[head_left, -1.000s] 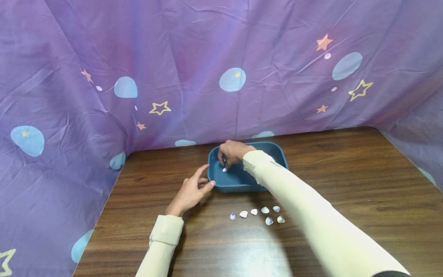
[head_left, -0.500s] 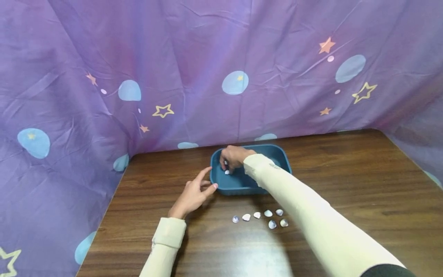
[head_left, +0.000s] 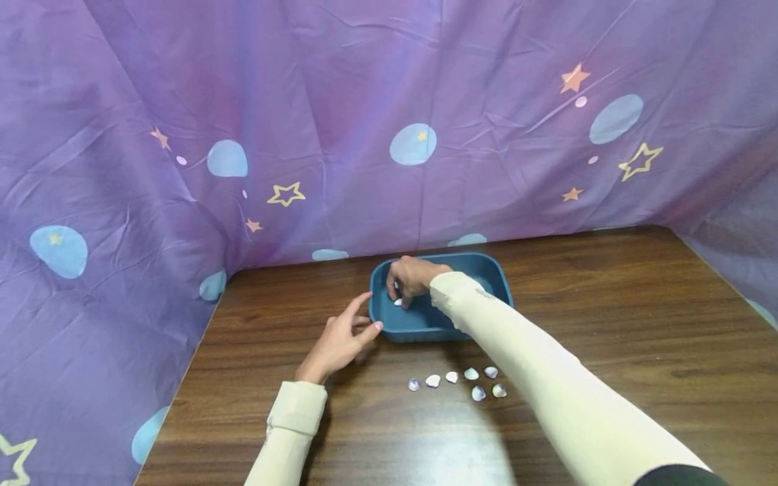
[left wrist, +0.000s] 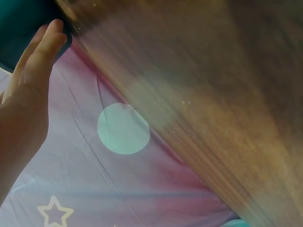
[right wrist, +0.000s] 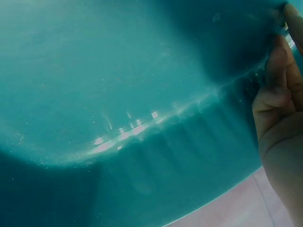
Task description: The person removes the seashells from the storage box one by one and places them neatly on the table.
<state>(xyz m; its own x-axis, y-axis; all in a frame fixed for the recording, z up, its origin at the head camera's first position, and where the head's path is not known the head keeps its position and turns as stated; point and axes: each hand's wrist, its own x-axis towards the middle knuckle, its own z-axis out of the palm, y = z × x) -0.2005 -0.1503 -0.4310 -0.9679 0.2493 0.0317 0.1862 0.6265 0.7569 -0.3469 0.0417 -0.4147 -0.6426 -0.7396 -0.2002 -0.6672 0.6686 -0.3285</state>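
Note:
My right hand (head_left: 413,275) reaches down into a blue rectangular tray (head_left: 437,334), its fingers bent toward the tray floor. At its fingertips a small white seashell (head_left: 398,303) shows near the tray's left end. In the right wrist view the fingers (right wrist: 279,61) come together at the upper right, close over the tray floor. My left hand (head_left: 335,343) has its fingers spread and fairly straight, with thumb and index fingertip against the tray's left side. From the left wrist, those fingers (left wrist: 40,59) lie along the tray's wall (left wrist: 64,49).
In front of the tray, several small seashells lie on the brown wooden table (head_left: 255,351): a row including a white shell (head_left: 433,381), and two nearer ones, one a purplish shell (head_left: 478,393). A purple patterned cloth (head_left: 340,135) hangs behind the table.
My right fingertips have lowered and closed in around the white shell in the tray. The left hand stays at the tray's side. The whole head view has shifted slightly.

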